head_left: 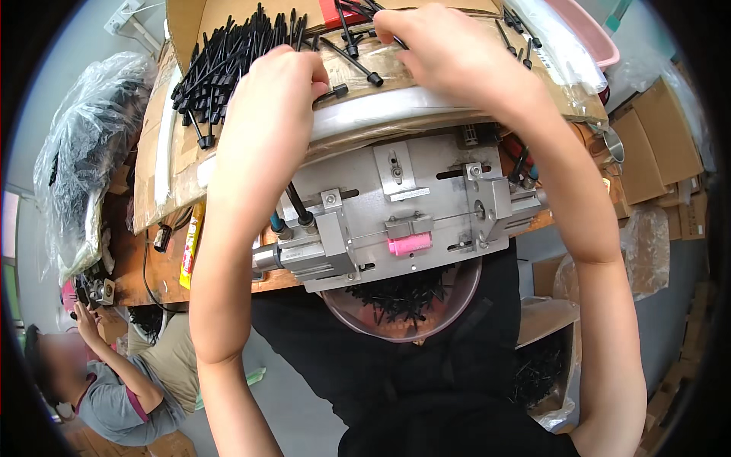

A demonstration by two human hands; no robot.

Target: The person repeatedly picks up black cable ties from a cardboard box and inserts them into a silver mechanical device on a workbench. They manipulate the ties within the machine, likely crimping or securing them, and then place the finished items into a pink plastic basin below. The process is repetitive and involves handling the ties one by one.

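My left hand [278, 87] is over the cardboard work surface, beside a heap of thin black plastic rods with wider ends [221, 65]. Its thumb and fingers are closed on one black rod [333, 93], whose thick end sticks out to the right. Further right, my right hand [438, 49] is curled at several loose black rods [352, 42]; what its fingers pinch, if anything, is partly hidden. Below both hands sits a metal fixture [350, 179] with a clamp block on either side. A pink cylindrical piece [410, 244] is at its front middle.
A clear bowl of black pieces [464, 293] is under the fixture, by my lap. Black hoses [297, 204] rise from the left block. A plastic-wrapped bundle [91, 137] stands left; another person [126, 388] sits lower left. Cardboard boxes [647, 145] are at right.
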